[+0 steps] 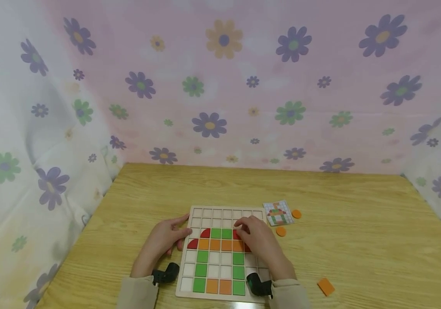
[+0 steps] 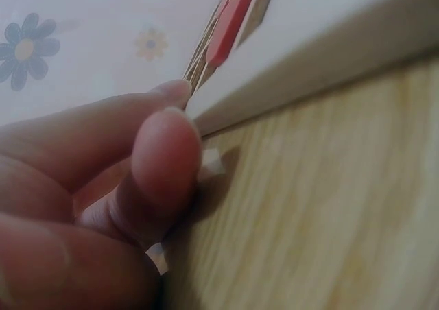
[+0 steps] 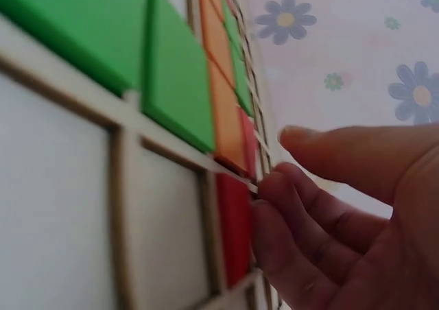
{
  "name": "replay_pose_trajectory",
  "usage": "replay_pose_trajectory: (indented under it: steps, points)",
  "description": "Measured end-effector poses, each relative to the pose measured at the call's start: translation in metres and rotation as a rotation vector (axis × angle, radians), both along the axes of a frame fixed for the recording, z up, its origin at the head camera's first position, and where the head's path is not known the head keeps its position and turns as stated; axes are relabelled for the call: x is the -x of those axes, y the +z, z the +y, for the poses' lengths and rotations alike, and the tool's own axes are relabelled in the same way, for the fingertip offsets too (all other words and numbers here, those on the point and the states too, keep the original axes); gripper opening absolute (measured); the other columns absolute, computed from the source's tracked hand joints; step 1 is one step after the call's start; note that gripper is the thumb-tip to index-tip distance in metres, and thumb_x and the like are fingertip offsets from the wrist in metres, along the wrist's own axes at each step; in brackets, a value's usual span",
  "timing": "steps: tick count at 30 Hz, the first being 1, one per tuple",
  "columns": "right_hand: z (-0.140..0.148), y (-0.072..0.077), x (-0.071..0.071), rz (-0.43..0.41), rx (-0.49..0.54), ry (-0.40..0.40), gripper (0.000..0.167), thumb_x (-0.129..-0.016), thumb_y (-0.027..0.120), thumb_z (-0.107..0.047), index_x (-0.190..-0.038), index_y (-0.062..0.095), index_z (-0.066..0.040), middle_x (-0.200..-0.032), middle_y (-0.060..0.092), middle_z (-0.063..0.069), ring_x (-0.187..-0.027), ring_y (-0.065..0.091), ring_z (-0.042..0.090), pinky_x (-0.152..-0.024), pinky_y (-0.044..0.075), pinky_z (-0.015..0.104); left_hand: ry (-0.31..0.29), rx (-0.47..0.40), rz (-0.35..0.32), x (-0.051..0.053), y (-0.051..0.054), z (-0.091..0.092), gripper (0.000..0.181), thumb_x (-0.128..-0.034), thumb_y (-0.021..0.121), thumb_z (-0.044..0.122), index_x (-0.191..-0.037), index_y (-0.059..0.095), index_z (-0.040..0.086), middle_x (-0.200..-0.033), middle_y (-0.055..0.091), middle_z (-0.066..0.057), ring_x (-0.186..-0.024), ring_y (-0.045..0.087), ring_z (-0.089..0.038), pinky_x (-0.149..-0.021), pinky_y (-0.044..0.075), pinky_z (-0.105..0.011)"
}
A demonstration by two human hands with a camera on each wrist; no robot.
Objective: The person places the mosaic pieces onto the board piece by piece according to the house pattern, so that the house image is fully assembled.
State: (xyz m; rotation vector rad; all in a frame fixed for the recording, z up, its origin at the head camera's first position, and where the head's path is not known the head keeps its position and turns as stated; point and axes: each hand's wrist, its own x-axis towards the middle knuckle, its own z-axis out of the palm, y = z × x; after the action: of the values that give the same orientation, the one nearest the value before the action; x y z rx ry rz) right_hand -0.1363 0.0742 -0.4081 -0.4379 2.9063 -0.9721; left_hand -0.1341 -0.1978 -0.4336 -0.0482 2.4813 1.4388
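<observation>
A wooden grid board (image 1: 179, 296) lies on the table with red, orange, green and pale square cells. My left hand (image 1: 164, 236) rests at its left edge, thumb and index finger extended against the rim; in the left wrist view its fingertips (image 2: 168, 145) meet the board's side. My right hand (image 1: 261, 238) is over the board's right part, its fingertips at a red quarter-round tile (image 1: 235, 234) and partly covering it. Another red tile (image 3: 234, 228) sits in a cell near those fingers in the right wrist view. Nothing shows between the right fingers.
A small pattern card (image 1: 278, 213) lies at the board's upper right, with two orange round tiles (image 1: 296, 213) beside it. An orange square tile (image 1: 326, 286) lies farther right on the wooden table (image 1: 379, 240). Flowered cloth (image 1: 243, 107) hangs behind and at both sides.
</observation>
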Motion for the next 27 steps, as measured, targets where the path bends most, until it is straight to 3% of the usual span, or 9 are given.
replay_pose_trajectory:
  steps: [11, 18, 27]
  points:
    - [0.023, 0.015, -0.006, -0.121, 0.052, 0.014, 0.017, -0.087, 0.058, -0.018, -0.103, 0.063, -0.014, -0.081, 0.056, -0.007, -0.067, 0.048, 0.01, -0.057, 0.042, 0.026, 0.007, -0.068, -0.04, -0.001, -0.006, 0.006, 0.058, -0.0773, 0.066, 0.042, -0.131, 0.046, 0.029, -0.051, 0.056, -0.009, -0.029, 0.032, -0.011, -0.029, 0.033, -0.025]
    - [0.036, 0.022, -0.016, -0.11, 0.005, 0.004, 0.018, -0.086, 0.061, -0.019, -0.103, 0.064, -0.016, -0.077, 0.056, -0.01, -0.064, 0.048, 0.008, -0.055, 0.04, 0.026, -0.003, -0.094, -0.055, -0.003, -0.007, 0.01, 0.06, -0.0778, 0.066, 0.04, -0.132, 0.044, 0.029, -0.052, 0.056, -0.009, -0.029, 0.032, -0.011, -0.029, 0.034, -0.024]
    - [0.058, 0.03, -0.03, -0.073, -0.094, -0.012, 0.017, -0.084, 0.062, -0.022, -0.101, 0.065, -0.019, -0.072, 0.051, -0.013, -0.064, 0.045, 0.007, -0.058, 0.04, 0.027, 0.001, -0.007, -0.007, 0.0, -0.001, 0.001, 0.06, -0.0786, 0.065, 0.04, -0.133, 0.043, 0.028, -0.051, 0.055, -0.007, -0.029, 0.033, -0.012, -0.03, 0.036, -0.03]
